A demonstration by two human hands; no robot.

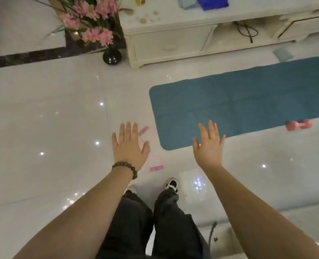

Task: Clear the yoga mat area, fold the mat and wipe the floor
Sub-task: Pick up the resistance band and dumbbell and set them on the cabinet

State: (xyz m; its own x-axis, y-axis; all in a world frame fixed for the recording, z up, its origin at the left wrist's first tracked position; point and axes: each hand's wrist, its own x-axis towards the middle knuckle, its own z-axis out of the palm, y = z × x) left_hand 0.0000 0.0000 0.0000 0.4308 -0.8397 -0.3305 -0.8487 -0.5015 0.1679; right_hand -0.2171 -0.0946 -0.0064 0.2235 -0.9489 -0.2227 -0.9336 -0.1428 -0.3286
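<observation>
A blue yoga mat (244, 101) lies flat on the glossy white floor, right of centre. A pink dumbbell (299, 125) rests at its near edge on the right. A pink figure-eight resistance band (152, 146) lies on the floor just left of the mat's near corner. My left hand (129, 146), with a bead bracelet at the wrist, hovers over the band with fingers straight and holds nothing. My right hand (209, 144) is spread flat in the air above the mat's near edge, also holding nothing.
A white low cabinet (170, 45) stands behind the mat, with blue cloths (212, 3) on top. A black vase of pink flowers (112, 56) stands at its left end. A grey cloth (283, 54) lies on the floor by the cabinet. My feet are below the hands.
</observation>
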